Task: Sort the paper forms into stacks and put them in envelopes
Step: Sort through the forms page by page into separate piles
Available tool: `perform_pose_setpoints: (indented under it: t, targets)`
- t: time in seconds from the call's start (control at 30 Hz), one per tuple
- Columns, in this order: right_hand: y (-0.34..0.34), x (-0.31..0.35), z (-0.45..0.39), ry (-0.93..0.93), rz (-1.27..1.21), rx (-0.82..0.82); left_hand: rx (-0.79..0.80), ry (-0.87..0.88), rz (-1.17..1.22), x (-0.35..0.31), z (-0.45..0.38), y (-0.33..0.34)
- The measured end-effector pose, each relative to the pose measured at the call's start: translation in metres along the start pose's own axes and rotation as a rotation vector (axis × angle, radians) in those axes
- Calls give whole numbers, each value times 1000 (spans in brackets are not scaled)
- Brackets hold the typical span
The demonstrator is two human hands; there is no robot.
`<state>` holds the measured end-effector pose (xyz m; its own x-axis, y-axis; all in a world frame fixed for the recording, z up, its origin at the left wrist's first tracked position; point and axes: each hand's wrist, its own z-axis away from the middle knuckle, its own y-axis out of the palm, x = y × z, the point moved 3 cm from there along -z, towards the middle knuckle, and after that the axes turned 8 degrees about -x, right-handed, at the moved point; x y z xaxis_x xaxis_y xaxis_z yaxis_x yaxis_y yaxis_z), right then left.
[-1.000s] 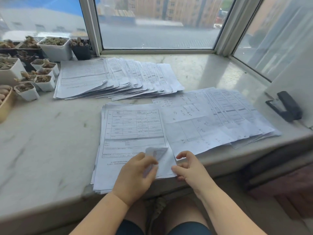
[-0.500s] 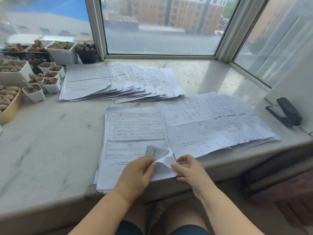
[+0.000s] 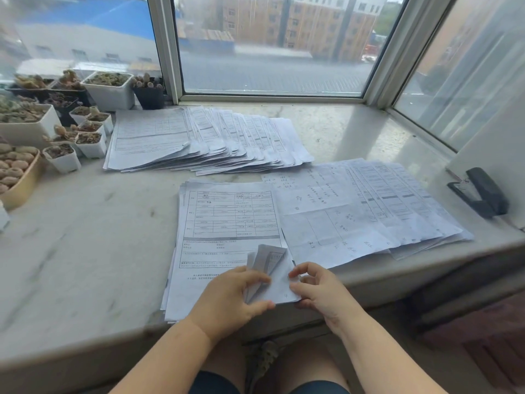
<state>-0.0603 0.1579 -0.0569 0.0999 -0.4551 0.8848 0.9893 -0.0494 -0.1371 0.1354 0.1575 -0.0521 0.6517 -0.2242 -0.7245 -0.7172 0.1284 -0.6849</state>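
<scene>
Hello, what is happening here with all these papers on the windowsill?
A person is sorting printed forms on a marble windowsill. The left hand pinches the curled-up bottom corners of the near stack, and the right hand holds that corner's edge. Two fanned piles lie apart, one at the back, one to the right. A black stapler sits at far right. No envelope is visible.

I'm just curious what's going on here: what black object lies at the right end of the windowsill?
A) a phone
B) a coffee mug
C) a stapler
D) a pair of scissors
C: the black stapler lies on the marble sill, just right of the fanned papers, its hinged arm and base visible.
</scene>
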Motion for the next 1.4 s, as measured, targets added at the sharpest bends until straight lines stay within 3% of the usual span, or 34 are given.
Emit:
perform_pose_setpoints:
  t: [0.23,0.53,0.7,0.97,1.23,1.4]
  targets:
    - [1,-1,-1,27,-27,-52,79,9,25,5,-1,-3]
    - [0,0,0,52,-40,-27,-7,-32,195,5,3,-8]
    - [-1,3,2,14,0,62,-49,-47,143,3,6,0]
    - [4,6,-2,-29,92,-59,-18,-43,119,10,2,0]
    - [0,12,-3,73,27,13,-129,9,148,11,1,-2]
    - [-4,26,1,-57,180,-89,-210,-81,281,12,-2,-8]
